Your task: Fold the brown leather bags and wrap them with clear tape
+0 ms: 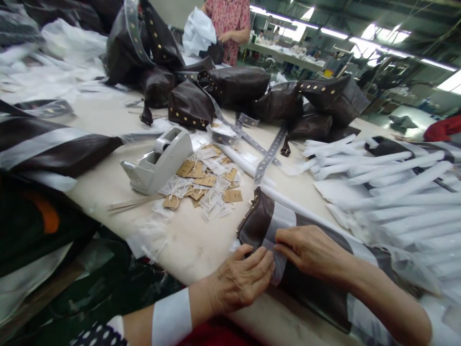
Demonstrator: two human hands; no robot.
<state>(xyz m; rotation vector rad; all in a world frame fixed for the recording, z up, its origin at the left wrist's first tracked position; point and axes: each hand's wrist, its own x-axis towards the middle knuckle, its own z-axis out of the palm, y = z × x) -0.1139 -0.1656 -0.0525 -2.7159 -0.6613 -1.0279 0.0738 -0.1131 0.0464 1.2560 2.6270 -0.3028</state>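
Under both hands [273,269], bag [259,221] partly hidden

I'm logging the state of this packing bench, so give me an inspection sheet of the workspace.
Surface: pale table, crowded.
Job's things: dark brown bag lying at the near edge, a white paper band across it.
Clutter: tape dispenser, scattered tags, white paper rolls, heap of brown bags.
Grips: left hand and right hand both press on the band, fingers bent.
Cables: nothing seen.
Surroundings: another person stands at the far side holding white paper; ceiling lights and further tables behind.
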